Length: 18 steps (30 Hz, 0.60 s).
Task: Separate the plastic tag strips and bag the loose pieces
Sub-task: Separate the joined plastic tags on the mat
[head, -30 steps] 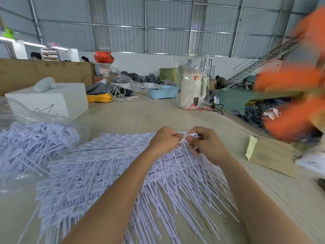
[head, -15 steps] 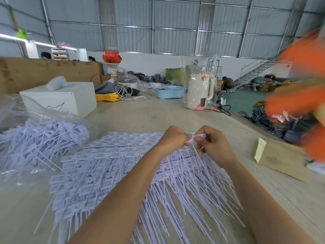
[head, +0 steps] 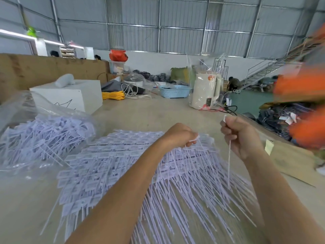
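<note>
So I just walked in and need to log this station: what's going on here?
A person is pulling pale lilac plastic tag strips apart. The right hand holds one separated tag up by its head, tail hanging down. The left hand pinches the next tag at the far edge of the big joined pile of tags on the table. A clear plastic bag of loose tags lies to the left.

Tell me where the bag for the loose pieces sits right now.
In the head view the clear bag lies on the table's left side, left of the tag pile, in front of the white box.
</note>
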Each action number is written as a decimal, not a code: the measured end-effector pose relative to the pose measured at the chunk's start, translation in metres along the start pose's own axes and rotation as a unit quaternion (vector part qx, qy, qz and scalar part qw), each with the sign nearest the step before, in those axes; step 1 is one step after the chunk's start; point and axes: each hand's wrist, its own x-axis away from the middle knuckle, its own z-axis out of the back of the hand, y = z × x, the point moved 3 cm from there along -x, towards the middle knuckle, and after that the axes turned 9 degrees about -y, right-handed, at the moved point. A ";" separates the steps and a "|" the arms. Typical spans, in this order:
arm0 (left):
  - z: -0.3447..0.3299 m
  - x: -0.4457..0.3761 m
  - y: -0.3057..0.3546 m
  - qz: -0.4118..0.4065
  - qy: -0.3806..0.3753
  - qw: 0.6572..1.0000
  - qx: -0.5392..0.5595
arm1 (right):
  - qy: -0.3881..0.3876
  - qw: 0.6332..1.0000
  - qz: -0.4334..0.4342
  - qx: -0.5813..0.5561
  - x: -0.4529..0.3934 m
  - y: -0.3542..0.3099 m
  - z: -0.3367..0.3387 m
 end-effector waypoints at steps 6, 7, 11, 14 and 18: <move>0.008 0.001 0.000 0.013 -0.053 0.995 -0.089 | -0.041 0.988 -0.062 0.133 0.007 0.014 -0.020; 0.008 0.001 0.000 0.008 -0.060 0.993 -0.100 | -0.057 0.980 -0.060 0.178 0.007 0.019 -0.025; 0.002 0.006 0.002 -0.013 -0.102 0.984 -0.144 | -0.105 0.969 -0.029 0.223 0.009 0.033 -0.043; 0.003 0.007 0.001 -0.023 -0.099 0.981 -0.164 | -0.095 0.962 -0.015 0.256 0.007 0.039 -0.043; 0.009 0.005 -0.002 -0.004 -0.052 0.986 -0.160 | -0.080 0.953 -0.022 0.291 0.006 0.041 -0.036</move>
